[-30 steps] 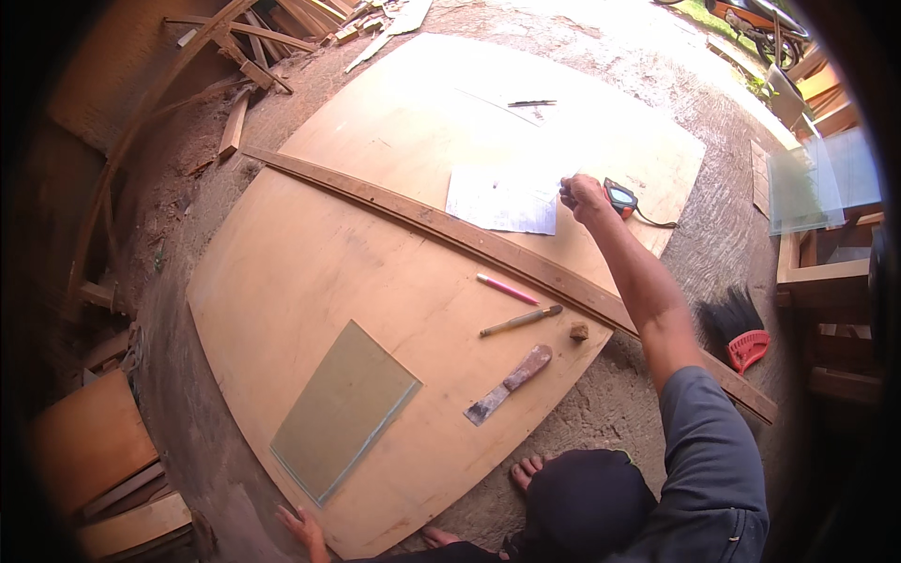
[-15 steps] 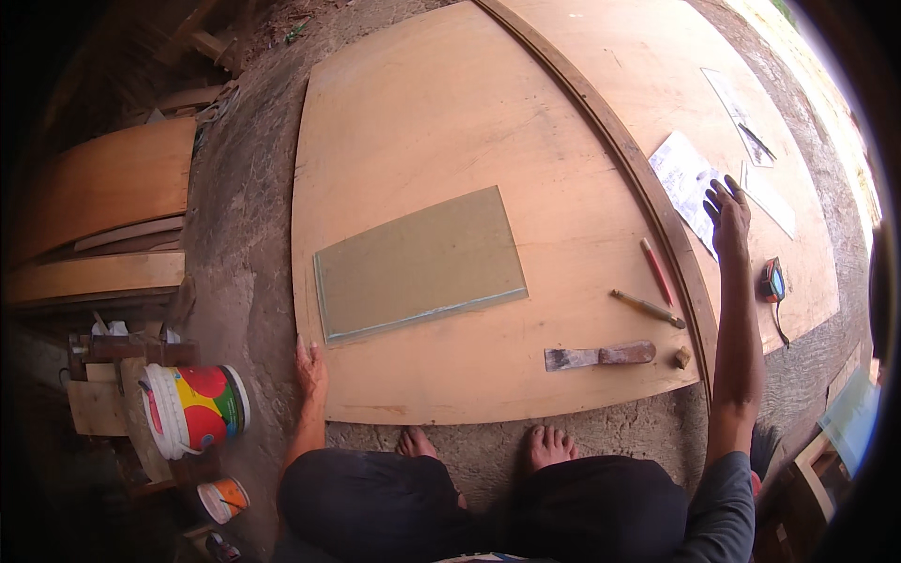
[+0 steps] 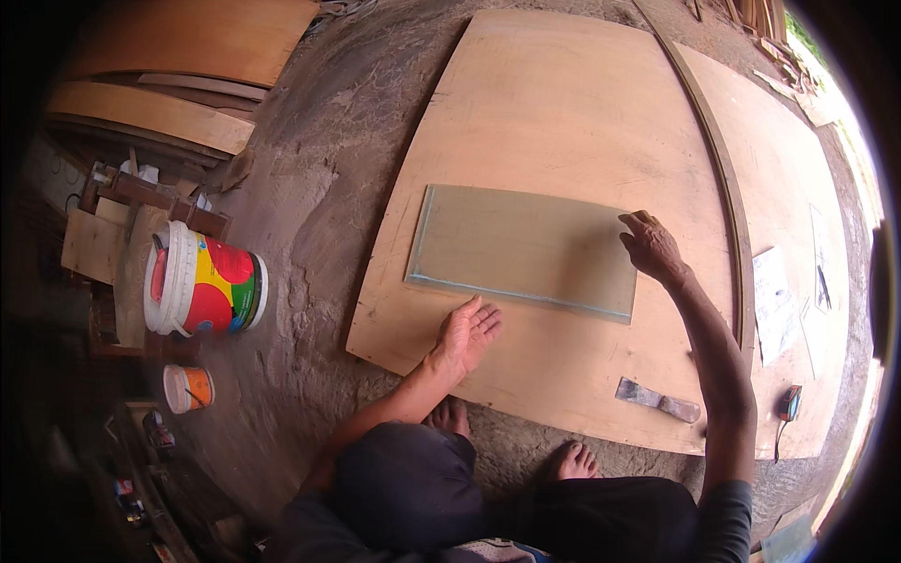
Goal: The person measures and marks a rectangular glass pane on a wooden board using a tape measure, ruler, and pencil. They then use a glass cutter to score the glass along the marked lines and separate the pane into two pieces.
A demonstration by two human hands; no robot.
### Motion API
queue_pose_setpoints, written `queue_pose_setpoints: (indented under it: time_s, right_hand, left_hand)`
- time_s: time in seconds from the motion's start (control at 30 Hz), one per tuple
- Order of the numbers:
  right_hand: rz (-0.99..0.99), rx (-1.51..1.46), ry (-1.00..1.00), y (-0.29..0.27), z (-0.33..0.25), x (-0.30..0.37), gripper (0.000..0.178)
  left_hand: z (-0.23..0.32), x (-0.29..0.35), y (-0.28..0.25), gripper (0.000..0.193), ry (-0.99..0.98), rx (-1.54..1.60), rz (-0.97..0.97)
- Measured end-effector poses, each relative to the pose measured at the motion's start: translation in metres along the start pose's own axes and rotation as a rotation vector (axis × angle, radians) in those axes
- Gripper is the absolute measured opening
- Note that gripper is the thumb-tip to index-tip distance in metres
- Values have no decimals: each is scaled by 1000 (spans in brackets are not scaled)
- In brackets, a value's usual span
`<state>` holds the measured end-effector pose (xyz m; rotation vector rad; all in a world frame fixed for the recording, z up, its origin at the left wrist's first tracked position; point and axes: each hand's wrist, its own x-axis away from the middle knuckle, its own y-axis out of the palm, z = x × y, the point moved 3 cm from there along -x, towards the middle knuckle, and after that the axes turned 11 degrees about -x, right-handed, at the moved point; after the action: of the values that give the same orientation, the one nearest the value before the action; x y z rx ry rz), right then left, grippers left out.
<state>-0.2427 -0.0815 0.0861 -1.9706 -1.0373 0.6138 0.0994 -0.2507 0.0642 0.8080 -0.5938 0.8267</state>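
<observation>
A stack of greenish glass panes (image 3: 516, 246) lies on a large plywood sheet (image 3: 563, 103) on the ground. Over the right end of the glass is my right hand (image 3: 654, 249), its fingers bent and apart with nothing seen in them; whether they touch the pane I cannot tell. My left hand (image 3: 467, 336), just off the near edge of the glass, has its palm turned up, fingers stretched out and nothing in it. To the right, a scraper (image 3: 657, 400) with a worn handle lies near the board's front edge. My right forearm hides the board beside it.
A long wooden strip (image 3: 721, 155) crosses the plywood. Beyond it lie a written paper (image 3: 774, 305), a clear strip with a pen (image 3: 824, 286) and a tape measure (image 3: 790, 403). A colourful bucket (image 3: 225, 281), a small orange-and-white tub (image 3: 197, 387) and stacked boards (image 3: 155, 117) stand left.
My right hand has come from the paper to the glass's right end. My left hand has left the board's left edge and moved near the glass front. The view has swung left.
</observation>
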Motion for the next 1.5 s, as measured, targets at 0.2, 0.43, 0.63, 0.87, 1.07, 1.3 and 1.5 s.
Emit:
queue_pose_setpoints:
  time_s: [0.2, 0.43, 0.63, 0.87, 1.07, 1.3, 1.5]
  right_hand:
    - [33, 106, 25, 32, -5, -34, 36]
    - [48, 172, 106, 28, -9, -31, 37]
    - [58, 192, 166, 21, -7, -25, 39]
    - [71, 145, 291, 11, 13, 7, 34]
    - [117, 87, 367, 8, 27, 50, 33]
    - [183, 15, 437, 17, 23, 108, 31]
    - [254, -91, 456, 26, 19, 142, 27]
  left_hand:
    - [0, 1, 11, 76, -1, 49, -33]
    - [4, 4, 19, 82, -10, 108, -24]
    - [9, 1, 22, 87, -1, 49, -49]
    - [30, -30, 32, 91, 13, -20, -85]
    - [50, -62, 50, 93, 27, -172, -131]
    - [74, -101, 83, 90, 34, -282, -275]
    - [76, -126, 108, 88, 52, -411, -346]
